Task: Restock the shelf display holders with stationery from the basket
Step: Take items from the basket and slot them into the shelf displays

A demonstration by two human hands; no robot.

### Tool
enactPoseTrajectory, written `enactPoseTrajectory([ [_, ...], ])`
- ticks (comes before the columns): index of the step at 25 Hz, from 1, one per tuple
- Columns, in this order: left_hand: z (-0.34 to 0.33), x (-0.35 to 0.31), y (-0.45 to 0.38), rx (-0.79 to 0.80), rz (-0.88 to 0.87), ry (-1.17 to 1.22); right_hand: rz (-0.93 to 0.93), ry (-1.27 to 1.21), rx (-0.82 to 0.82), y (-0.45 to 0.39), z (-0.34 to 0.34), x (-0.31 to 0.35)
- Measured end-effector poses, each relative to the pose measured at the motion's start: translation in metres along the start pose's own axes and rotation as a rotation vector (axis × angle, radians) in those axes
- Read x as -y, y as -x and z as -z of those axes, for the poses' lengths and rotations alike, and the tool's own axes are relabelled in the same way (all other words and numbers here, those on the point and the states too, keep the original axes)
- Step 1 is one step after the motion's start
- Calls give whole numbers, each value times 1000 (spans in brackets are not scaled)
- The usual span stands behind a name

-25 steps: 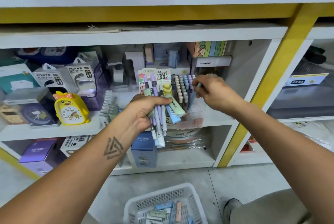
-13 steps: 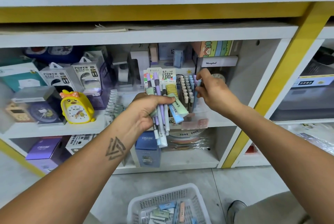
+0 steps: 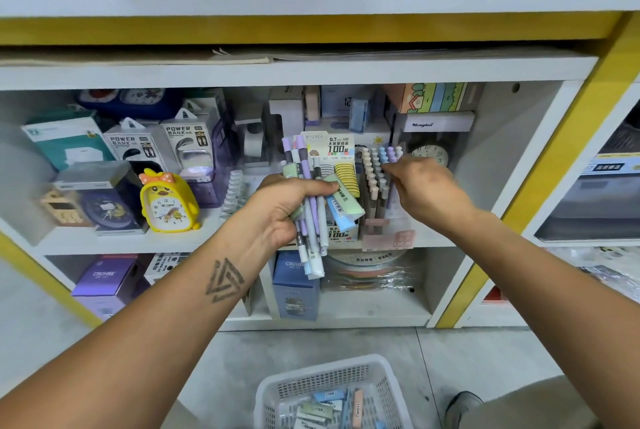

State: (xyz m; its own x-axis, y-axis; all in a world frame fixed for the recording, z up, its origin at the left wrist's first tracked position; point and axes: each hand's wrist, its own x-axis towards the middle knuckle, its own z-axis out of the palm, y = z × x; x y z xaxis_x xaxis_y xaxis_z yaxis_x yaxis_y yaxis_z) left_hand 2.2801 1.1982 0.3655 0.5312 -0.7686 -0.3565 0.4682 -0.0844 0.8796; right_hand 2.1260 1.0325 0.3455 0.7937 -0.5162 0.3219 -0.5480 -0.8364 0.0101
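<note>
My left hand [image 3: 287,210] grips a bundle of pastel pens [image 3: 310,220] together with green and blue erasers [image 3: 343,206], held in front of the middle shelf. To its right stands a clear display holder [image 3: 391,238] filled with several upright pens [image 3: 372,182]. My right hand [image 3: 426,193] reaches into the holder's right side, with its fingertips pinched on a lilac pen [image 3: 390,200] among the pen tops. On the floor below sits the white basket [image 3: 332,375], holding several more erasers.
A pencil-lead box [image 3: 341,148] stands behind the bundle. A yellow duck clock [image 3: 168,203] and power bank packs [image 3: 187,144] fill the shelf's left side. A yellow post [image 3: 540,193] bounds the bay on the right. My shoe [image 3: 462,406] is beside the basket.
My right hand has sunk lower and moved slightly right at the holder, bringing the pen down among the others. My left hand still holds the same bundle.
</note>
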Motion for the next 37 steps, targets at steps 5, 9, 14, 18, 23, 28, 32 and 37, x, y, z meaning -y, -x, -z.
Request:
enactPoseTrajectory([
  [5, 16, -11, 5, -34, -17, 15, -139, -820, 39, -8, 25, 48],
  [9, 31, -20, 11, -67, -36, 39, -270, -1401, 421, -11, 24, 93],
  [14, 63, -36, 13, -159, -70, 20, -349, -1686, 397, -27, 21, 120],
  [18, 91, -50, 14, -272, -118, 18, -303, -1324, 227, -41, 12, 133],
  [23, 129, -60, 17, -342, -120, 4, -178, -952, 180, -55, 6, 145],
  [28, 153, -64, 20, -355, -107, 13, -231, -1303, 160, -66, -3, 153],
  [32, 160, -64, 19, -338, -109, 44, -212, -1239, 120, -79, -13, 157],
  [37, 164, -63, 12, -335, -133, 72, -20, -624, -175, -100, -30, 161],
])
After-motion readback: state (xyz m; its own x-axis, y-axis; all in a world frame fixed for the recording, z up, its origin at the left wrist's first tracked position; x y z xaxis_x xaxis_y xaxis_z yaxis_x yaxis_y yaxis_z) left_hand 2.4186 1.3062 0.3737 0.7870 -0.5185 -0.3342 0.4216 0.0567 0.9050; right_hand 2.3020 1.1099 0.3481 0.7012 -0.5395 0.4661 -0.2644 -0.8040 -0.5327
